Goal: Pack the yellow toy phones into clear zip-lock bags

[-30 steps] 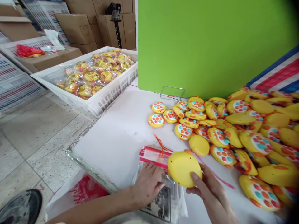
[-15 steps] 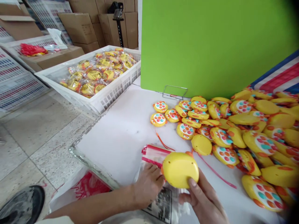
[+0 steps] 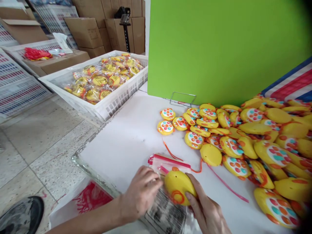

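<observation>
My right hand (image 3: 204, 206) holds a yellow duck-like toy (image 3: 179, 183), its plain back facing up, between thumb and fingers. An orange coil lies against the toy's lower side. Just left of the toy is my left hand (image 3: 143, 188), its fingers bent and drawn together near the opening of the clear plastic bags; what they pinch, if anything, is hidden. The stack of printed clear bags (image 3: 165, 213) lies beneath both hands. A pink-and-clear packet (image 3: 169, 161) rests just beyond the toy.
Many yellow toys (image 3: 235, 162) with coloured dots are heaped on the white table (image 3: 117, 139) at the right. At the left stands a white crate (image 3: 97, 109) of bagged toys. A green board (image 3: 207, 48) rises behind, with a wire stand (image 3: 182, 99) at its foot.
The held toy has turned and tilted, and the orange coil now shows on it. My left hand has moved left and up, away from the toy.
</observation>
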`<state>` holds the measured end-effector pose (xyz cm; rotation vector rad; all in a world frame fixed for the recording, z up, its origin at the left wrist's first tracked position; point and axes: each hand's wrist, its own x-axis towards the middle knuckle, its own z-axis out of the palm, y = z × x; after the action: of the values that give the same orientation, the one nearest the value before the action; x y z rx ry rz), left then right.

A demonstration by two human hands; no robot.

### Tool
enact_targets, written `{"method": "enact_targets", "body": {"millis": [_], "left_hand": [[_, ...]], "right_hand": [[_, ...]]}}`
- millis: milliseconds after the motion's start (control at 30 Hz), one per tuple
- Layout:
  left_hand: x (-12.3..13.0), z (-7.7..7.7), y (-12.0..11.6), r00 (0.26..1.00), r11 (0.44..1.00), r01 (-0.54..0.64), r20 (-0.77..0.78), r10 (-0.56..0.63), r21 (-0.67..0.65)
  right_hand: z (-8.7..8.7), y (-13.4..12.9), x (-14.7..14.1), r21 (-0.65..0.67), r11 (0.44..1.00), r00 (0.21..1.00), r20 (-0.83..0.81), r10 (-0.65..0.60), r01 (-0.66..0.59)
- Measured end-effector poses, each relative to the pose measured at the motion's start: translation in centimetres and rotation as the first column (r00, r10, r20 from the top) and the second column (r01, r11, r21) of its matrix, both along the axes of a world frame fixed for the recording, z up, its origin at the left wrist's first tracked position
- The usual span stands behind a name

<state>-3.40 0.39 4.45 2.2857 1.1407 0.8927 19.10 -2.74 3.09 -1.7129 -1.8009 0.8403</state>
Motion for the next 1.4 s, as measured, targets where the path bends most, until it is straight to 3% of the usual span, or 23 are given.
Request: {"method": "enact_targets", "body": {"millis": [67, 133, 200, 267, 433, 533, 600, 667, 733, 800, 867, 967, 1067, 1167, 1300, 1400], "left_hand": [[-0.8, 0.4, 0.7, 0.987, 0.978, -0.132, 0.066, 0.144, -0.158], [-0.8, 0.5, 1.6, 0.965, 0.904, -0.202, 0.083, 0.250, -0.377], [-0.3, 0.2, 2.3, 0.957, 0.814, -0.165, 0.109, 0.269, -0.557], [0.4, -0.2, 2.8, 0.948, 0.748, -0.088, 0.175, 0.266, -0.658], [1.8, -0.7, 3.0, 0.892, 0.715, -0.017, 0.312, 0.327, -0.699], [2.3, -0.5, 3.1, 0.876, 0.697, 0.023, 0.350, 0.332, -0.717], [2.7, -0.2, 3.3, 0.854, 0.667, 0.085, 0.399, 0.334, -0.740], [3.0, 0.0, 3.4, 0.824, 0.631, 0.152, 0.450, 0.343, -0.760], [3.1, 0.0, 3.3, 0.783, 0.579, 0.207, 0.488, 0.385, -0.789], [2.9, -0.2, 3.1, 0.747, 0.510, 0.245, 0.496, 0.442, -0.824], [2.6, -0.4, 2.9, 0.738, 0.458, 0.276, 0.492, 0.463, -0.845], [2.2, -0.7, 2.6, 0.752, 0.465, 0.315, 0.517, 0.409, -0.827], [2.0, -0.9, 2.5, 0.758, 0.481, 0.369, 0.557, 0.339, -0.795], [2.1, -1.0, 2.3, 0.790, 0.488, 0.339, 0.525, 0.316, -0.804], [2.6, -0.6, 2.0, 0.876, 0.613, 0.155, 0.394, 0.278, -0.775], [2.9, 0.0, 1.7, 0.935, 0.696, 0.044, 0.276, 0.225, -0.717]], "right_hand": [[0.6, 0.2, 0.2, 0.031, 0.999, 1.000, 0.002, 0.022, -0.022], [1.1, 0.3, 0.4, 0.033, 0.996, 0.997, 0.012, 0.080, -0.081], [1.4, 0.3, 0.6, 0.010, 0.991, 0.990, 0.027, 0.136, -0.136], [1.4, 0.4, 0.8, 0.007, 0.990, 0.989, 0.039, 0.143, -0.143], [1.5, 0.9, 0.6, -0.037, 0.994, 0.994, 0.015, 0.105, -0.105], [2.6, 1.6, -0.2, -0.134, 0.961, 0.969, 0.018, 0.245, -0.241], [3.5, 2.0, -0.7, -0.194, 0.906, 0.920, 0.029, 0.390, -0.377], [4.1, 2.3, -1.1, -0.184, 0.876, 0.878, 0.098, 0.468, -0.446], [4.2, 2.5, -1.2, -0.096, 0.908, 0.881, 0.219, 0.419, -0.408], [3.8, 2.6, -1.4, 0.045, 0.947, 0.904, 0.316, 0.288, -0.317], [3.2, 2.8, -1.9, 0.171, 0.950, 0.917, 0.351, 0.188, -0.261], [2.6, 3.2, -3.4, 0.245, 0.940, 0.929, 0.341, 0.146, -0.238], [2.4, 3.6, -5.0, 0.221, 0.950, 0.933, 0.332, 0.140, -0.221], [2.3, 3.8, -5.8, 0.194, 0.953, 0.913, 0.381, 0.146, -0.234], [2.1, 3.7, -6.2, 0.238, 0.938, 0.884, 0.452, 0.122, -0.251], [1.9, 3.8, -6.2, 0.287, 0.941, 0.912, 0.408, 0.049, -0.179]]}}
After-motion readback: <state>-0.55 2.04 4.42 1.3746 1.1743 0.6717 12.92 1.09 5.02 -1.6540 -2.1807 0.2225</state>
